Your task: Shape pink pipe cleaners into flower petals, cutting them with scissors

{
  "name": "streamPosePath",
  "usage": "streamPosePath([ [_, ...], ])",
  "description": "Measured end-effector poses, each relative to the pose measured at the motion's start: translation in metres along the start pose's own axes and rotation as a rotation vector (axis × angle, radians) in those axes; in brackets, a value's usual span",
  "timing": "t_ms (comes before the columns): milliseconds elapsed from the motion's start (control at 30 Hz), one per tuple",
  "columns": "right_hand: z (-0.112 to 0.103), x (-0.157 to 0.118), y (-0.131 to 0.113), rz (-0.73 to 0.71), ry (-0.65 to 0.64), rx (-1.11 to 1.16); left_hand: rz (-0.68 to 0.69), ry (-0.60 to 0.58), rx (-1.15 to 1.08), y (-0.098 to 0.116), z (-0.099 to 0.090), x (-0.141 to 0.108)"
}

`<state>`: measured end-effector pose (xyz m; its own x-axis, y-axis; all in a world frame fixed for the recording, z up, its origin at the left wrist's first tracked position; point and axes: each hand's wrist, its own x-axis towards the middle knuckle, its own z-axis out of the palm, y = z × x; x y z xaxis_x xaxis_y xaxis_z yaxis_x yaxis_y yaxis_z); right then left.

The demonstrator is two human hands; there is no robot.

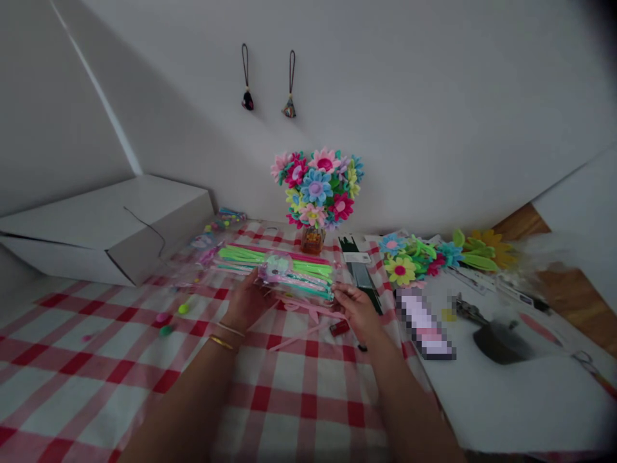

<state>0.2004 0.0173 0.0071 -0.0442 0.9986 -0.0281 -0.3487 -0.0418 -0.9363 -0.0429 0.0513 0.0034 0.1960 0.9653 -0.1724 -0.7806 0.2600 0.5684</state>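
A clear plastic pack of pipe cleaners (303, 265), green, pink and teal, is held up over the checked cloth. My left hand (248, 301), with bangles at the wrist, grips its lower edge near the middle; some fingers are hidden behind the pack. At the lower right corner, my right hand (355, 307) pinches the plastic between thumb and fingers. Loose pink pipe cleaners (308, 315) lie on the cloth below the pack. A small red object (339, 328) rests near my right hand.
A vase of fuzzy flowers (318, 186) stands behind the pack. At the left is a white box (106, 225), with pompoms (166, 330) nearer me. To the right lie more fuzzy flowers (402, 270), a pixelated item (427, 325) and pliers (470, 310).
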Motion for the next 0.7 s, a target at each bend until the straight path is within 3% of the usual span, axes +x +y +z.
streamPosePath([
  [200, -0.001, 0.008, 0.003, -0.071, 0.086, 0.176, 0.199, -0.054, -0.110, 0.003, -0.003, 0.003],
  [467, -0.014, 0.025, 0.006, -0.065, 0.122, 0.196, 0.195, 0.017, -0.046, 0.003, -0.008, 0.004],
  [600, -0.002, 0.012, 0.003, -0.224, 0.030, 0.084, 0.011, 0.026, 0.025, -0.004, 0.002, -0.001],
  [700, 0.016, -0.009, -0.001, -0.273, -0.177, -0.237, -0.068, -0.022, 0.002, -0.012, 0.011, -0.003],
])
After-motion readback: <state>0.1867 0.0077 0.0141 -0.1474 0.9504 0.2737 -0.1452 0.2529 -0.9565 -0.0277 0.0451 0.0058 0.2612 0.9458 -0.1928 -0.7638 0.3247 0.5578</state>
